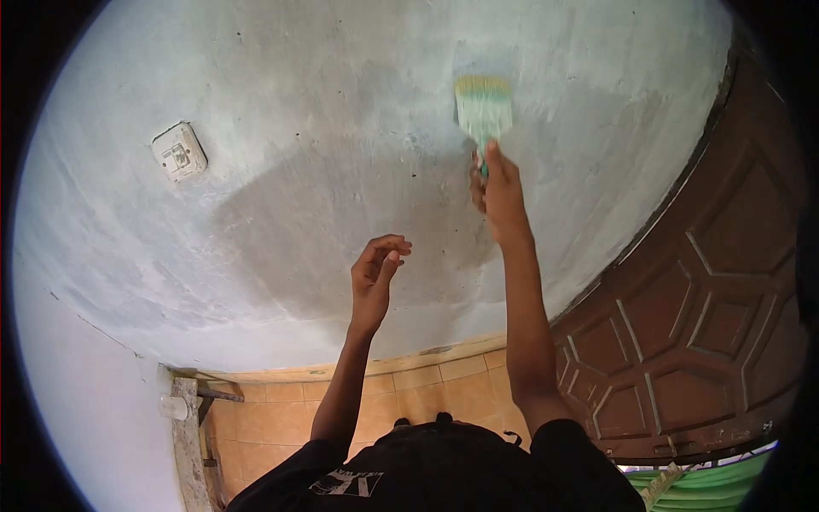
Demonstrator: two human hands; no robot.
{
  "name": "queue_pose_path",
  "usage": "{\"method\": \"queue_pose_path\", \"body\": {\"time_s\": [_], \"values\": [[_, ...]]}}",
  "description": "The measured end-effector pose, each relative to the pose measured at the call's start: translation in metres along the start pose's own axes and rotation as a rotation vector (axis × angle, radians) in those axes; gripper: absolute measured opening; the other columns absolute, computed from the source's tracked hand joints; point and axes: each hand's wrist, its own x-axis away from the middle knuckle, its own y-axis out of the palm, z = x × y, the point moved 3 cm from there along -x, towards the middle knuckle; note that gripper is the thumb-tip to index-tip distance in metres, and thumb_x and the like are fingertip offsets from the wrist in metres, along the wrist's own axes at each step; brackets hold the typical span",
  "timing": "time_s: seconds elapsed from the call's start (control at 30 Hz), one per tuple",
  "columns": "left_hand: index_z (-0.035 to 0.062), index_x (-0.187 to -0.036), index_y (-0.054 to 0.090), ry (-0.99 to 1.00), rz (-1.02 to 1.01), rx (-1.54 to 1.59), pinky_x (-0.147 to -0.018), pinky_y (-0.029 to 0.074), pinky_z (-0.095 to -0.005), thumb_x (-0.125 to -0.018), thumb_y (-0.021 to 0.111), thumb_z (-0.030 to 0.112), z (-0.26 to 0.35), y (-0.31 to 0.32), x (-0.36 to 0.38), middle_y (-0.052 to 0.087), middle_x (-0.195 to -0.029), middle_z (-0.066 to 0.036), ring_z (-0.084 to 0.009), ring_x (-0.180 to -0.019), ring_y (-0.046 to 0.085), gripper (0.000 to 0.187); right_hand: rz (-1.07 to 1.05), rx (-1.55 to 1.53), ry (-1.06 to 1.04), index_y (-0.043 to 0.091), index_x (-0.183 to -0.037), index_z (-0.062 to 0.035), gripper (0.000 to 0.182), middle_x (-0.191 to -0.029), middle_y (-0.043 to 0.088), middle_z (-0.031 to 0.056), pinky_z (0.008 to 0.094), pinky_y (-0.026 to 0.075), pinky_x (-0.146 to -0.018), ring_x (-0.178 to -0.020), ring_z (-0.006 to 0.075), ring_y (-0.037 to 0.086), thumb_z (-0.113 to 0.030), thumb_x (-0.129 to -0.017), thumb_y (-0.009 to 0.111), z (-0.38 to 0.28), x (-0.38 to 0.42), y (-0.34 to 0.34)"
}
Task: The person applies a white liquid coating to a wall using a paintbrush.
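A wide paintbrush (pixel 485 111) with yellowish bristles and a paint-smeared, pale green handle is against the wall (pixel 341 111) at upper right of centre. My right hand (pixel 502 189) is closed round its handle, thumb along the near side, bristles pointing up. My left hand (pixel 377 266) hovers lower and to the left, in front of the wall. Its fingers are loosely curved and apart from the thumb, with nothing seen in them. The wall surface is patchy grey and whitish, with streaks and small dark specks.
A paint-smeared wall switch (pixel 179 152) is at upper left. A brown panelled door (pixel 682 316) stands on the right, with green cloth (pixel 717 488) below it. Orange tiles (pixel 341 410) cover the floor. At lower left a worn ledge (pixel 189 444) carries a white cup-like object (pixel 174 407).
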Motion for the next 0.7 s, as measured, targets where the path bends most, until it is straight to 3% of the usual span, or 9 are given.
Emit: {"method": "queue_pose_path", "body": {"time_s": [0.13,0.23,0.33,0.53,0.7], "values": [[0.0052,-0.113,0.058,-0.022,-0.012,0.019,-0.085,0.043,-0.0305,-0.097,0.052,0.015,0.001,0.003,0.004,0.062,-0.104,-0.005,-0.0143,-0.098,0.056,0.02,0.031,0.095,-0.028,0.049,-0.081,-0.0129,0.043,-0.059,0.04,-0.0065,0.0198,0.022,-0.038,-0.043,0.0032,0.03,-0.053,-0.097,0.043,-0.003,0.006,-0.004],[0.0054,-0.113,0.058,-0.046,-0.01,0.048,-0.086,0.043,-0.0304,-0.097,0.052,0.014,-0.002,0.0,0.01,0.062,-0.104,-0.005,-0.0144,-0.098,0.056,0.02,0.075,-0.065,0.176,0.048,-0.082,-0.0127,0.043,-0.059,0.039,-0.0064,0.0193,0.022,-0.039,-0.043,0.003,0.03,-0.053,-0.097,0.043,0.055,0.029,-0.015],[0.0055,-0.114,0.058,-0.055,-0.018,0.042,-0.086,0.043,-0.0303,-0.097,0.052,0.014,-0.005,-0.001,0.011,0.062,-0.104,-0.004,-0.0142,-0.099,0.056,0.02,0.026,0.005,0.235,0.047,-0.082,-0.013,0.043,-0.059,0.039,-0.0064,0.0198,0.022,-0.038,-0.043,0.0029,0.03,-0.053,-0.097,0.042,0.053,0.037,-0.012],[0.0049,-0.114,0.058,-0.053,-0.019,0.063,-0.086,0.043,-0.0298,-0.097,0.053,0.015,0.001,0.006,0.01,0.062,-0.105,-0.004,-0.014,-0.099,0.056,0.021,-0.056,0.003,0.025,0.046,-0.08,-0.0135,0.045,-0.058,0.037,-0.0067,0.0204,0.021,-0.037,-0.042,0.0029,0.029,-0.054,-0.097,0.041,0.024,0.017,0.007],[0.0047,-0.114,0.058,-0.057,0.041,0.033,-0.086,0.044,-0.0306,-0.097,0.053,0.017,-0.004,-0.015,0.016,0.062,-0.104,-0.005,-0.0145,-0.099,0.057,0.022,-0.016,0.028,0.122,0.046,-0.08,-0.0129,0.043,-0.056,0.034,-0.0068,0.0209,0.021,-0.037,-0.041,0.0029,0.027,-0.052,-0.098,0.041,0.077,0.054,-0.006]]}}
